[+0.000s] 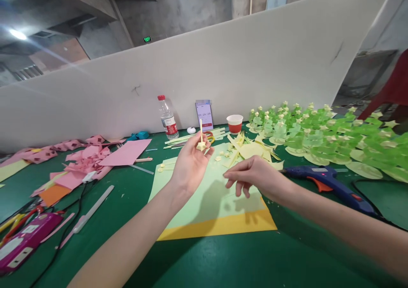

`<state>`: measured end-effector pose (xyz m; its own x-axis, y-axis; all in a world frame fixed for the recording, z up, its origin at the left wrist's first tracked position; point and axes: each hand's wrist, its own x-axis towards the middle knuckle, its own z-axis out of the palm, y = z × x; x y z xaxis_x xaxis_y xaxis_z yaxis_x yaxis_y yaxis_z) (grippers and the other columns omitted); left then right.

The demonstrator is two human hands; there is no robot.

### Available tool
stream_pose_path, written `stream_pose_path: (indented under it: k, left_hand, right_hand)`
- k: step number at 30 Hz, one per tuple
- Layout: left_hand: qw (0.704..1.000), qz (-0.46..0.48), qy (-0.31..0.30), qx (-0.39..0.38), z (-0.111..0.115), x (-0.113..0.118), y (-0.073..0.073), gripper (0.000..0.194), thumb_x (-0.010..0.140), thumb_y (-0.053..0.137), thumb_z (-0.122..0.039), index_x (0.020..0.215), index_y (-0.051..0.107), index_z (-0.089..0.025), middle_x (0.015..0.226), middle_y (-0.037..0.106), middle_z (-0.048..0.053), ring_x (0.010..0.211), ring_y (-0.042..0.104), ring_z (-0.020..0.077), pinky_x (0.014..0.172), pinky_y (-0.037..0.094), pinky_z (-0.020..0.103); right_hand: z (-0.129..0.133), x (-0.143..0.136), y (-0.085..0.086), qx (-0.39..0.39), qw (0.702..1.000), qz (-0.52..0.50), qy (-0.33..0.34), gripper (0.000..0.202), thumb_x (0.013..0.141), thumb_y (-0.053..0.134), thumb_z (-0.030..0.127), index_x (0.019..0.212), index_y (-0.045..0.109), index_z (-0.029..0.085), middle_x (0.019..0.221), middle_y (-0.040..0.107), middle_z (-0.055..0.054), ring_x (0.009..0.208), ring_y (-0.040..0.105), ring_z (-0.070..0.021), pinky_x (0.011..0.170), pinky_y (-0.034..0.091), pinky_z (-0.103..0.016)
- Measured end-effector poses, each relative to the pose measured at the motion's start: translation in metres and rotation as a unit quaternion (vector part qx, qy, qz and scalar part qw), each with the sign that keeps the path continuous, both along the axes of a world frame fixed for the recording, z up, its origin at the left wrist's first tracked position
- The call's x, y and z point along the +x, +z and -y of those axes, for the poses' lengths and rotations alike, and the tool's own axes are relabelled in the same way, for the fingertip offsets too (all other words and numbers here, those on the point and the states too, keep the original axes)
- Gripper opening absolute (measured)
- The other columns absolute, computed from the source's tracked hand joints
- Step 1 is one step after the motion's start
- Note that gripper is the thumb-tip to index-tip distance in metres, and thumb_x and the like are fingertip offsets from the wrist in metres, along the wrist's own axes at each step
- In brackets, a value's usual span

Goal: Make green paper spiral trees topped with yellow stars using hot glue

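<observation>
My left hand [193, 162] is raised over the pale green paper sheet [194, 203]. Its fingers are closed on a pale yellow paper star [201, 145], with a thin strip standing upright from it. My right hand [247, 175] hovers above the right part of the sheet, its fingers loosely bent and apart, and I see nothing in them. Several small folded stars [218, 158] lie on the sheet between the hands. Beyond the right hand is a heap of yellow paper scraps [251, 150]. Scissors [208, 137] lie partly hidden behind the left hand.
A blue glue gun [328, 182] lies at the right, before rows of green paper plants [318, 131]. A water bottle [168, 120], phone [204, 114] and paper cup [235, 123] stand at the back. Pink paper [127, 152], a glue stick [94, 209] and a purple power strip [28, 241] lie left.
</observation>
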<state>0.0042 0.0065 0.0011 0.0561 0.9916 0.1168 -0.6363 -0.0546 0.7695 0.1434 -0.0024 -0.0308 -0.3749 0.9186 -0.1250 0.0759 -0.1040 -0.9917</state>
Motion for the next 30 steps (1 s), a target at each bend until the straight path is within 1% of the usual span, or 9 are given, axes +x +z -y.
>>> stream_pose_path:
  k: [5,9,12,13,16,18,21,24,30]
  left_hand:
    - [0.999,-0.028,0.013,0.01,-0.002,-0.007,-0.003,0.012,0.072,0.056,-0.017,0.061,0.051,-0.015,0.065,0.043,-0.004,0.056,0.041,0.0051,0.063,0.04,0.021]
    - [0.97,-0.225,-0.008,0.094,-0.004,-0.015,-0.006,0.019,0.077,0.048,-0.03,0.062,0.051,-0.018,0.064,0.044,-0.003,0.057,0.042,0.0068,0.064,0.039,0.021]
    - [0.904,-0.395,-0.107,0.121,-0.001,-0.022,-0.01,0.018,0.073,0.053,-0.028,0.059,0.057,-0.017,0.058,0.05,-0.002,0.054,0.045,0.0098,0.057,0.038,0.023]
    - [0.864,-0.465,-0.142,0.135,0.001,-0.024,-0.013,0.016,0.07,0.056,-0.025,0.057,0.059,-0.017,0.058,0.053,0.0,0.054,0.047,0.011,0.054,0.036,0.023]
    - [0.681,-0.677,-0.19,0.203,0.007,-0.028,-0.023,0.013,0.069,0.057,-0.02,0.058,0.063,-0.017,0.064,0.061,0.003,0.057,0.051,0.0139,0.051,0.032,0.023]
    - [0.605,-0.742,-0.182,0.226,0.01,-0.029,-0.028,0.015,0.07,0.055,-0.019,0.058,0.064,-0.018,0.065,0.062,0.003,0.057,0.051,0.0147,0.05,0.03,0.024]
    - [0.578,-0.769,-0.156,0.224,0.006,-0.032,-0.029,0.012,0.067,0.06,-0.024,0.057,0.063,-0.018,0.065,0.062,0.003,0.058,0.052,0.0158,0.05,0.029,0.024]
    - [0.555,-0.796,-0.118,0.21,-0.016,-0.042,-0.021,0.02,0.067,0.061,-0.04,0.066,0.064,-0.02,0.074,0.064,0.002,0.064,0.055,0.017,0.052,0.033,0.023]
    - [0.477,-0.872,0.013,0.107,-0.115,-0.081,-0.015,0.022,0.083,0.047,-0.033,0.088,0.059,-0.014,0.089,0.06,0.004,0.078,0.057,0.0157,0.069,0.047,0.031]
  right_hand:
    - [-0.019,0.018,0.002,0.098,0.983,0.114,-0.106,0.022,0.066,0.065,0.027,0.052,0.058,0.013,0.045,0.056,0.0,0.037,0.051,-0.0061,0.036,0.042,-0.017]
    - [-0.038,0.026,0.004,0.164,0.952,0.218,-0.135,0.026,0.076,0.054,0.025,0.052,0.055,0.014,0.049,0.057,-0.002,0.043,0.056,-0.0104,0.04,0.046,-0.021]
    - [-0.056,0.031,0.004,0.156,0.953,0.237,-0.108,0.022,0.079,0.046,0.013,0.059,0.056,0.013,0.062,0.062,-0.007,0.059,0.063,-0.015,0.045,0.049,-0.022]
    - [-0.061,0.032,0.003,0.154,0.952,0.245,-0.1,0.021,0.079,0.044,0.011,0.061,0.056,0.012,0.067,0.063,-0.009,0.063,0.064,-0.016,0.046,0.05,-0.022]
    - [-0.072,0.035,0.002,0.153,0.947,0.273,-0.073,0.018,0.077,0.042,0.006,0.07,0.057,0.01,0.08,0.064,-0.013,0.07,0.064,-0.0176,0.047,0.05,-0.022]
    - [-0.075,0.034,0.002,0.161,0.941,0.291,-0.06,0.017,0.077,0.041,0.006,0.08,0.057,0.009,0.084,0.063,-0.014,0.072,0.064,-0.0174,0.047,0.05,-0.021]
    - [-0.076,0.032,0.002,0.183,0.927,0.321,-0.059,0.018,0.077,0.04,0.005,0.086,0.055,0.009,0.085,0.063,-0.014,0.072,0.063,-0.0164,0.047,0.048,-0.02]
    - [-0.075,0.028,0.007,0.211,0.906,0.359,-0.075,0.014,0.077,0.042,0.007,0.072,0.054,0.011,0.077,0.063,-0.012,0.065,0.062,-0.015,0.048,0.046,-0.02]
    - [-0.074,0.02,0.016,0.26,0.842,0.454,-0.128,0.026,0.074,0.053,0.019,0.049,0.047,0.016,0.051,0.055,-0.005,0.052,0.055,-0.0156,0.051,0.038,-0.028]
